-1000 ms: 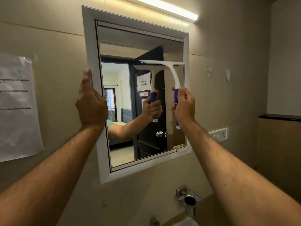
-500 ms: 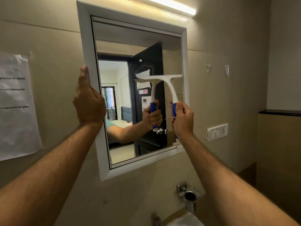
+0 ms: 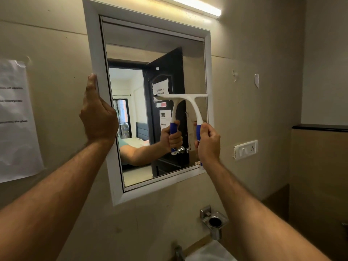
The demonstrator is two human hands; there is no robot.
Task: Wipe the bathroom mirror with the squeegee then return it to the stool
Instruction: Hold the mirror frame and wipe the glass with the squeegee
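Squeegee (image 3: 190,102) sits against the mirror (image 3: 150,44), its white blade lying level across the right half of the glass, well above my right hand's fingers, with the right tip of the blade touching the inner edge of the frame (image 3: 94,34). I see my right hand (image 3: 208,142) wrapped tight round the blue grip, thumb towards the glass, and the white neck curves up from my knuckles to the blade. Below my wrist the end of the handle pokes out beside the frame's lower right corner. My left hand (image 3: 98,117) grips the frame's left edge, fingers curled behind it and the thumb pointing up along its outer side. Left of those fingers a sheet of paper (image 3: 15,119) hangs on the wall. Right of my right hand I see a switch plate (image 3: 245,149). Below that hand a metal holder (image 3: 213,221) juts from the wall, and a tap (image 3: 178,252) shows at the bottom. Above the mirror a light bar (image 3: 195,5) glows.
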